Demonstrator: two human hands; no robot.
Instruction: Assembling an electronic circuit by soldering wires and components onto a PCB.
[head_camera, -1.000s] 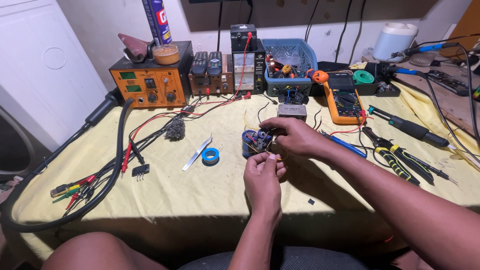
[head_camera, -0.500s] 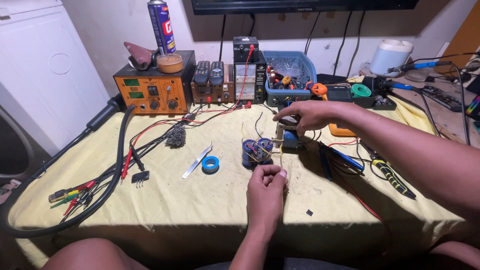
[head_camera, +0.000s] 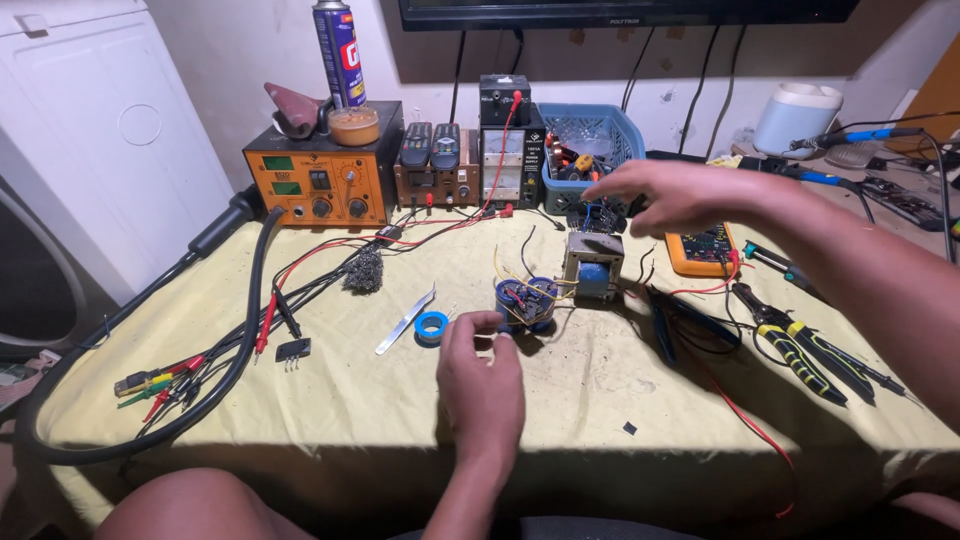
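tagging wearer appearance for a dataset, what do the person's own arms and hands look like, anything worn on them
Both are bare. The left hand and the right hand show no gloves, and no rings, watch or bands are visible. Both forearms are uncovered as far as the picture shows: no sleeves or cuffs. No markings can be made out.

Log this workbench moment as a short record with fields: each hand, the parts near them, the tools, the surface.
Left hand: beside the round wired part, fingers curled, holding nothing visible
Right hand: open, raised over the blue basket and small transformer
Tools: tweezers, blue tape roll, pliers
Surface: yellow cloth
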